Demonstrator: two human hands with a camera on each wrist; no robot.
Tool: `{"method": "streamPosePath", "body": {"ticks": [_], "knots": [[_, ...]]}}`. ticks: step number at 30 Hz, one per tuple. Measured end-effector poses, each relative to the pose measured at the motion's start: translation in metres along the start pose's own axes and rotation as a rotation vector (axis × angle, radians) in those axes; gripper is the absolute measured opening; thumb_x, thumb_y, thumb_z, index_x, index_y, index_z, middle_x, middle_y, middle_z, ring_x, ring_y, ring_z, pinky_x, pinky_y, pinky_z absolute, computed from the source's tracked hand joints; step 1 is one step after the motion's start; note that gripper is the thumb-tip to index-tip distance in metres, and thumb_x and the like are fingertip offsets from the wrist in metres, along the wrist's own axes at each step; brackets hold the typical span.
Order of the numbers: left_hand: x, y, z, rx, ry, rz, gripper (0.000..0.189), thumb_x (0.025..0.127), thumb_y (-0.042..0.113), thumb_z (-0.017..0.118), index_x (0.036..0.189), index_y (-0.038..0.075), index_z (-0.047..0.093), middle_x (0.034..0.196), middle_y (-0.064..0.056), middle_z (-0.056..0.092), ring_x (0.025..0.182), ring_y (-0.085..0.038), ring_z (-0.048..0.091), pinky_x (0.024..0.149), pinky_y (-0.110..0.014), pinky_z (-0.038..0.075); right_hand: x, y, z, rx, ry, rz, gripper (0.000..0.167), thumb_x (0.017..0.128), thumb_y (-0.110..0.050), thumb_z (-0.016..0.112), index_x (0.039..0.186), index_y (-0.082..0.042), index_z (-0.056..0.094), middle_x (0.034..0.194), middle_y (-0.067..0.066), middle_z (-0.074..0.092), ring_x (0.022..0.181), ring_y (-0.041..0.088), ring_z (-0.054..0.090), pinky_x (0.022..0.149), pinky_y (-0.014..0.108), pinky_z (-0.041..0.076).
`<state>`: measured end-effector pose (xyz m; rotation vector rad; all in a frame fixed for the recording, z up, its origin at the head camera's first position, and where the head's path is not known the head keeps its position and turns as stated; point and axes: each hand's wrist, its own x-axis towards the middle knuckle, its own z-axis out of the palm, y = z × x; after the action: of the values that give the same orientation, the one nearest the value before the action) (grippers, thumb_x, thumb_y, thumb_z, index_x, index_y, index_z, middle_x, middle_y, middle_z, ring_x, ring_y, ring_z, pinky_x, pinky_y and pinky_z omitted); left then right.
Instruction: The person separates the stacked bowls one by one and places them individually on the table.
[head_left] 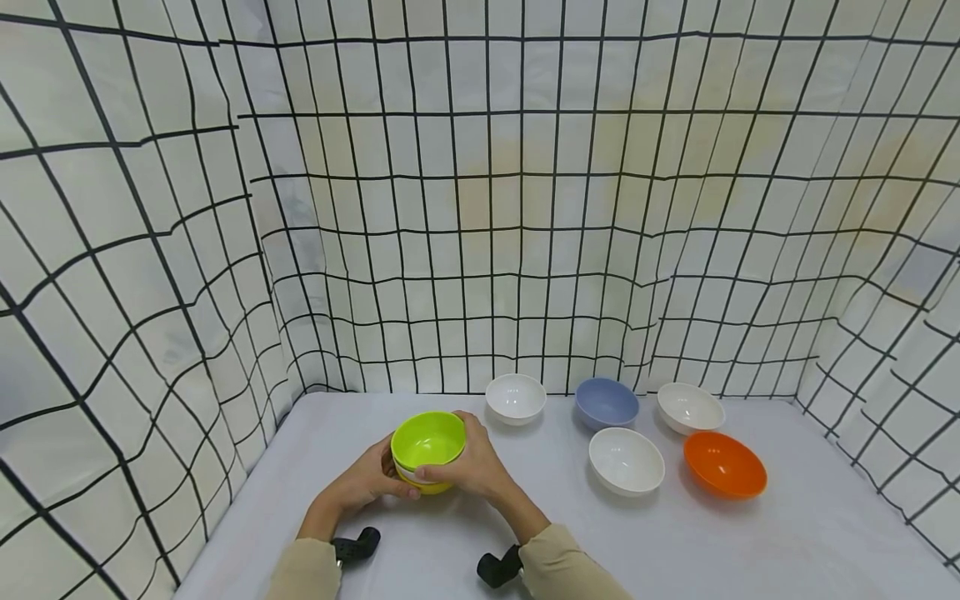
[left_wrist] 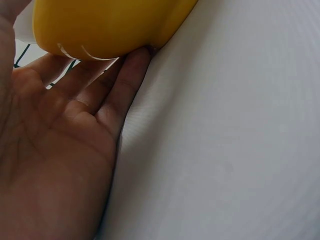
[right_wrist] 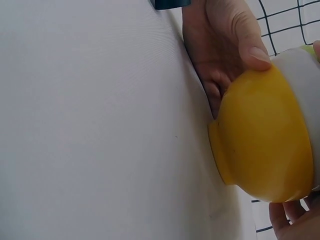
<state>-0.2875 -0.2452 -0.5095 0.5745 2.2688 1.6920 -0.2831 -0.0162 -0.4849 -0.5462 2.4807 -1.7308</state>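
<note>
A lime-green bowl (head_left: 429,439) sits at the top of a small stack near the left of the table. Beneath it a white bowl (right_wrist: 301,87) shows as a band, and a yellow bowl (right_wrist: 265,135) forms the base, its foot at the cloth. My left hand (head_left: 366,482) curls round the stack's left side, thumb against the yellow bowl and fingers behind it. From the right, my right hand (head_left: 476,463) grips the green bowl, its thumb at the near side and fingers at the far rim. Parts of the fingers are hidden behind the bowls.
To the right stand a white bowl (head_left: 516,398), a blue bowl (head_left: 606,403), another white bowl (head_left: 690,407), a nearer white bowl (head_left: 626,461) and an orange bowl (head_left: 724,464). White cloth covers the table (head_left: 555,542). Black-gridded white walls (head_left: 465,250) enclose the back and sides.
</note>
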Motion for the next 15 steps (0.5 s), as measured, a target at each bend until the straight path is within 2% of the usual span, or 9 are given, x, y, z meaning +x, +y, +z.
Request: {"method": "streamPosePath", "body": {"ticks": [6,15], "knots": [[0.0007,-0.0002,0.0002,0.004,0.001,0.003,0.102,0.076,0.012,0.09,0.158,0.008,0.03,0.157,-0.015,0.044,0.149,-0.039,0.034,0.126,-0.059,0.021,0.0,0.0014,-0.0009,-0.004,0.018,-0.029,0.1,0.07,-0.043,0.089,0.15,-0.011,0.039,0.134,0.005,0.054,0.119,0.018,0.052,0.098,0.034,0.053],[-0.0001,-0.0015,0.0005,-0.032,0.018,-0.046,0.109,0.075,0.011,0.09,0.161,0.007,0.023,0.165,-0.017,0.031,0.156,-0.041,0.023,0.127,-0.056,0.019,0.0018,-0.0026,-0.0073,0.036,0.029,-0.101,0.096,0.071,-0.041,0.091,0.148,-0.013,0.04,0.134,0.002,0.056,0.118,0.016,0.057,0.099,0.033,0.054]]}}
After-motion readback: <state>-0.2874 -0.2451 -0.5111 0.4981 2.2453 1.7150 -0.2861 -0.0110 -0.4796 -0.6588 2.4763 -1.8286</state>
